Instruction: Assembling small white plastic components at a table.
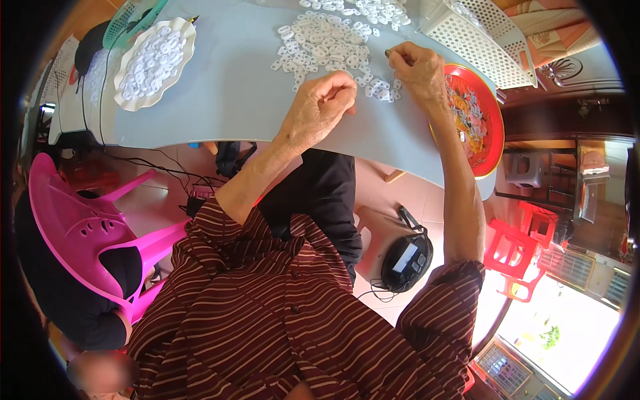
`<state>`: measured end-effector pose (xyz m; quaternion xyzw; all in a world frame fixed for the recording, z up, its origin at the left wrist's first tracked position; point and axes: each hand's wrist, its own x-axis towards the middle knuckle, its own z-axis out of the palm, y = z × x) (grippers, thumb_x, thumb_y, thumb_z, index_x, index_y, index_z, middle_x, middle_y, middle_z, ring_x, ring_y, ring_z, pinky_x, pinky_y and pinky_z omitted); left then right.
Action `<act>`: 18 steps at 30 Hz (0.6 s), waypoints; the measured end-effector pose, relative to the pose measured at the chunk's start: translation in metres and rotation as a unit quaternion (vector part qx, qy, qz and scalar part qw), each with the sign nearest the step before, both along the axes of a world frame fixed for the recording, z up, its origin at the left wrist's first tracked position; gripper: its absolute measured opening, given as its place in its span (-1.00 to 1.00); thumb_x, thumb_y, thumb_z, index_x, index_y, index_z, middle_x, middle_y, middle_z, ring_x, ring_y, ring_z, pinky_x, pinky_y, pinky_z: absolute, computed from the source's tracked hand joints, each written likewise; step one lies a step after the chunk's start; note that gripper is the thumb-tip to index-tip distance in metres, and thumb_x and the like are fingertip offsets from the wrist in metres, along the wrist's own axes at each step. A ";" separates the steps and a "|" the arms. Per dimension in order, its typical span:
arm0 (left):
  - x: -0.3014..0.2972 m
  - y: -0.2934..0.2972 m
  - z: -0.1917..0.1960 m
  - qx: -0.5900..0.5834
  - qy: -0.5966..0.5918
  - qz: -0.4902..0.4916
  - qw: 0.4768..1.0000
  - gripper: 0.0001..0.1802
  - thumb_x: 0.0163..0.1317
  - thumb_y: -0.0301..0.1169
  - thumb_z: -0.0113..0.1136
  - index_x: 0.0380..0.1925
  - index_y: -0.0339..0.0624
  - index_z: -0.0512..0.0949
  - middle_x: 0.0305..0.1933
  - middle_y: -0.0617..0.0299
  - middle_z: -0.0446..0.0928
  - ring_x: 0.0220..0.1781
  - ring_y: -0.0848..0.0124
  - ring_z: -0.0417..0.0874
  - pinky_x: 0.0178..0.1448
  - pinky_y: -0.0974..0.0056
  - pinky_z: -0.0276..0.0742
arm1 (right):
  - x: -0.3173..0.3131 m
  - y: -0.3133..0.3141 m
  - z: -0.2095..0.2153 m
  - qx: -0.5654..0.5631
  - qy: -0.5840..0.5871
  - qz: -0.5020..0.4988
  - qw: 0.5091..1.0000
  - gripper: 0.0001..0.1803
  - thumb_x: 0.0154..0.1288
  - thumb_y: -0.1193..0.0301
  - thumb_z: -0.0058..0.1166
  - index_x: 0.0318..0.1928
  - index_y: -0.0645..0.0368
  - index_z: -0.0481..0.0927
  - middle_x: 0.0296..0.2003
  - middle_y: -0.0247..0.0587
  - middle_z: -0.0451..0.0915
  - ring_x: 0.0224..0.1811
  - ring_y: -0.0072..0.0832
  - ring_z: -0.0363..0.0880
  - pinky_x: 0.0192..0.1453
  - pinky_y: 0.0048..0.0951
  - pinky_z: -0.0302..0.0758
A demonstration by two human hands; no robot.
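Observation:
My left hand [319, 110] is closed with its fingers curled to the thumb, over the near edge of a pile of small white oval plastic pieces [323, 41]. Whatever it may hold is hidden. Just to the right, my right hand [421, 72] pinches a small dark piece [388, 53] between thumb and fingertips. Between the two hands lies a smaller cluster of white pieces [380, 90]. Beside my right wrist is a round red tray [492, 150] with a coloured pattern and small pieces scattered in it.
A scalloped white dish [125, 100] heaped with white pieces stands left on the grey table [220, 100], near a green basket [115, 30]. A white perforated basket [477, 47] is at far right. Below are a pink chair [87, 233], red stools [513, 250] and another person at lower left.

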<state>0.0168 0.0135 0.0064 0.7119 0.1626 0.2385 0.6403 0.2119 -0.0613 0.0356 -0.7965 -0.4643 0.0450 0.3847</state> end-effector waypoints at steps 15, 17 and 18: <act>-0.005 -0.005 0.005 0.011 0.002 0.017 1.000 -0.82 0.30 -0.36 -0.03 -0.33 -0.23 0.48 -0.51 0.32 0.47 -0.43 0.60 0.41 -0.32 0.47 0.30 | -0.020 0.016 -0.002 -0.145 -0.085 0.073 0.983 -0.79 0.05 0.35 0.14 -0.35 0.22 0.66 -0.52 -0.12 0.64 -0.49 -0.39 0.61 -0.30 -0.39 0.52; -0.004 -0.005 0.005 0.014 -0.001 0.018 1.000 -0.82 0.30 -0.36 -0.03 -0.33 -0.24 0.48 -0.50 0.32 0.47 -0.43 0.61 0.40 -0.33 0.47 0.30 | -0.018 0.018 -0.003 -0.140 -0.091 0.063 0.984 -0.79 0.04 0.35 0.14 -0.36 0.23 0.66 -0.52 -0.11 0.64 -0.49 -0.38 0.61 -0.30 -0.38 0.52; -0.004 -0.004 0.003 0.009 -0.009 0.016 1.000 -0.82 0.30 -0.36 -0.03 -0.32 -0.25 0.48 -0.50 0.31 0.48 -0.43 0.60 0.42 -0.31 0.47 0.31 | -0.017 0.019 -0.003 -0.151 -0.102 0.071 0.981 -0.80 0.03 0.36 0.14 -0.37 0.24 0.64 -0.53 -0.12 0.63 -0.50 -0.37 0.60 -0.30 -0.37 0.52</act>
